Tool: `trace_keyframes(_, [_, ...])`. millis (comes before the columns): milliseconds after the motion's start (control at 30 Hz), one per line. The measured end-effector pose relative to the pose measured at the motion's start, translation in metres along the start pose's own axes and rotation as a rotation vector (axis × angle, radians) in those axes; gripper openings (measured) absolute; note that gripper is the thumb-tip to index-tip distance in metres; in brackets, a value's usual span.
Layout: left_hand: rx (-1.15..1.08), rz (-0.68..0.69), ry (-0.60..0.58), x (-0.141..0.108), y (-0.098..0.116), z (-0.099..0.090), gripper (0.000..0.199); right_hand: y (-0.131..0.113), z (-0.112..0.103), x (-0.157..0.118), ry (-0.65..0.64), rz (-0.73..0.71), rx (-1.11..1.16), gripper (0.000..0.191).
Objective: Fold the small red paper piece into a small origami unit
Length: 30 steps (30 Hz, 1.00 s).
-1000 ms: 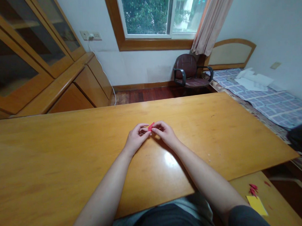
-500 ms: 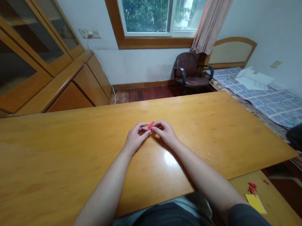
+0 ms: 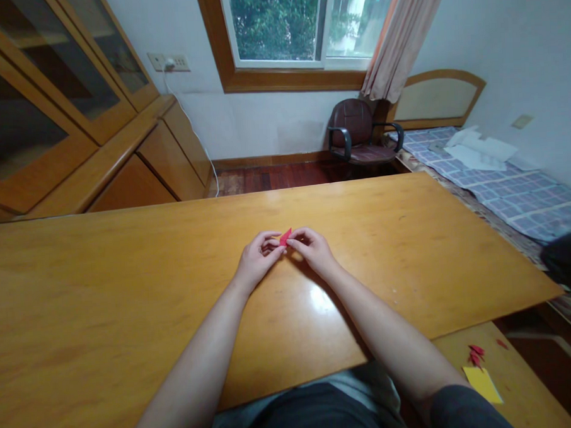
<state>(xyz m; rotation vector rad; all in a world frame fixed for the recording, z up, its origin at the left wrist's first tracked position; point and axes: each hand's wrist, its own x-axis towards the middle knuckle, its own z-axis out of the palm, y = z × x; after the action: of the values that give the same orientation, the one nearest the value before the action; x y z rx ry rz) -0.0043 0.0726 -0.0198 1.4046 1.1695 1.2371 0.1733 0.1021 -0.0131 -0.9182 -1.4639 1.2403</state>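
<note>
A small folded piece of red paper (image 3: pixel 285 237) is pinched between both hands, just above the wooden table (image 3: pixel 128 296). My left hand (image 3: pixel 259 256) grips its left side with thumb and fingers. From the right, my right hand (image 3: pixel 313 247) holds it between thumb and index finger. The fingertips of the two hands almost meet at the paper and hide part of it.
On a lower surface at the bottom right lie small red folded pieces (image 3: pixel 476 355) and a yellow paper square (image 3: pixel 483 384). Beyond the table stand a brown armchair (image 3: pixel 355 126), a bed (image 3: pixel 511 179) and a wooden cabinet (image 3: pixel 117 164).
</note>
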Motion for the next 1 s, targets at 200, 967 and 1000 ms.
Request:
trace_keyframes(200, [-0.048,0.015,-0.011,0.0001,0.0031,-0.0011,0.039,0.0043,-0.0001,-0.0004,-0.043,0.011,0.069,0.018])
trace_keyframes(967, [0.024,0.018,-0.026,0.0019,-0.0018,-0.0007,0.039,0.0049,-0.0053,0.0004,-0.106,-0.022,-0.089,0.013])
trace_keyframes(1000, [0.043,0.027,-0.028,0.0019,-0.003,-0.0008,0.039,0.0036,-0.0062,0.0007,-0.105,-0.026,-0.115,0.012])
